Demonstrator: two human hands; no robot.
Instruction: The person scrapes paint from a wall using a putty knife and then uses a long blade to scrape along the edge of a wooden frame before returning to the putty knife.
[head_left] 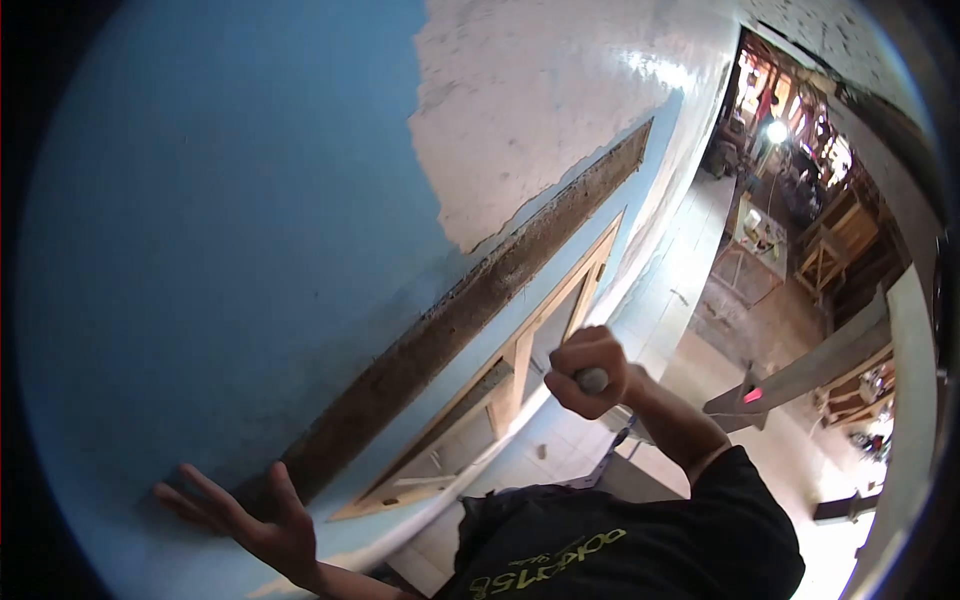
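Note:
My left hand (262,525) is spread against the blue wall (230,230), its fingers apart, at the lower end of a long dark strip of bare, rough surface (440,335). My right hand (590,372) is a fist around a rod-like handle, whose rounded grey end (592,380) shows between the fingers; the rest of that object is hidden. The fist is in front of the wooden window frame (515,375), below the strip. Above the strip, a patch of pale wall (530,110) borders the blue paint.
A cluttered table (760,235) stands at the upper right, with a wooden stand (825,262) beside it. A grey beam (810,370) crosses at the right. Pale tiled floor (690,235) runs along the wall. A bright lamp (777,131) shines behind.

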